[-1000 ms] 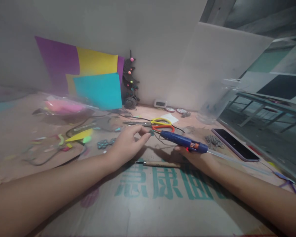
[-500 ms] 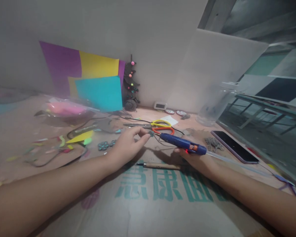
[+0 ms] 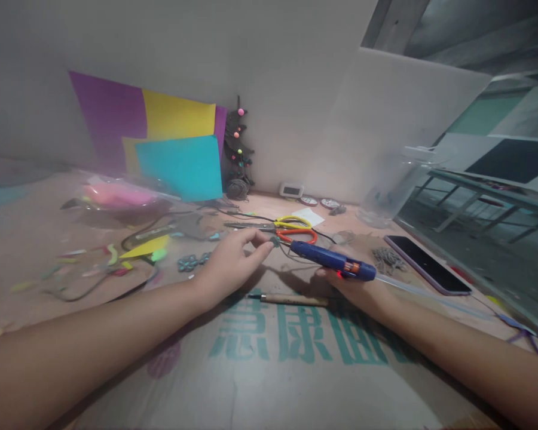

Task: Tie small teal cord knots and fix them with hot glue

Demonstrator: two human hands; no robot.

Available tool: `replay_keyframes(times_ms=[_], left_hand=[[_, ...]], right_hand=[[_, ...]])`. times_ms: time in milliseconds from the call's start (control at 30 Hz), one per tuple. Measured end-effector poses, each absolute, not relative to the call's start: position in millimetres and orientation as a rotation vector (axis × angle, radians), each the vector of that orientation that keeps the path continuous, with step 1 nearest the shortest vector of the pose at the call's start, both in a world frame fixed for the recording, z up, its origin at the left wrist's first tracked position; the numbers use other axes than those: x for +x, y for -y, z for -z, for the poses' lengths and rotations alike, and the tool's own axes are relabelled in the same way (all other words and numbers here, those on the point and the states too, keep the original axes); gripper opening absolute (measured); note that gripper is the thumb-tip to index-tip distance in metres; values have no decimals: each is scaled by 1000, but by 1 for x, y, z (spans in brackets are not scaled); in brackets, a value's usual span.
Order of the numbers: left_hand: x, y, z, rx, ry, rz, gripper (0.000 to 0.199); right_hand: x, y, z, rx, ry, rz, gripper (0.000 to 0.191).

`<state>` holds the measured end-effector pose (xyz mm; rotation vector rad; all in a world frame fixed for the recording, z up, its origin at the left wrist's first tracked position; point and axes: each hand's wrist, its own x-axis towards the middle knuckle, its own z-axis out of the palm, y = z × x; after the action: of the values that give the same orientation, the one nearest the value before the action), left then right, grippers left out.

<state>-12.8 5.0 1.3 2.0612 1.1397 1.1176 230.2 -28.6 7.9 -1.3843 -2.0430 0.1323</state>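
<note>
My right hand (image 3: 347,286) is closed around a blue hot glue gun (image 3: 325,257), with a clear glue stick (image 3: 412,291) out of its back end and a red light lit. The gun's nozzle points left, at or very near a small dark teal piece (image 3: 275,242). That piece is pinched between the thumb and fingers of my left hand (image 3: 240,260); its exact kind is too small to make out. Just behind lie scissors (image 3: 291,229) with yellow and orange handles. A wooden-handled carving tool (image 3: 293,300) rests on the table in front of my hands.
Left of my left hand is a cluster of teal pieces (image 3: 190,263), with coloured scraps (image 3: 116,257) and a cord farther left. Coloured sheets (image 3: 179,167) and a small dark tree (image 3: 239,155) lean on the wall. To the right are coiled string (image 3: 388,260), a phone (image 3: 428,266) and a clear container (image 3: 388,191).
The view has shifted very slightly. Both hands, the small teal piece and the glue gun hold almost the same position.
</note>
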Motion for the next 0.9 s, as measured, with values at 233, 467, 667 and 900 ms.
replay_keyframes(times_ms=[233, 467, 667, 900], left_hand=[[-13, -4, 0, 2089, -1133, -1112, 19], [-14, -4, -1, 2094, -1121, -1088, 20], [-13, -5, 0, 2094, -1131, -1091, 20], [-14, -5, -2, 2032, -1153, -1125, 20]], right_hand=[[230, 29, -9, -1359, 2041, -136, 21], [227, 31, -13, -1373, 2043, -119, 22], [229, 30, -11, -1343, 2052, -132, 21], [233, 28, -4, -1313, 2032, -155, 20]])
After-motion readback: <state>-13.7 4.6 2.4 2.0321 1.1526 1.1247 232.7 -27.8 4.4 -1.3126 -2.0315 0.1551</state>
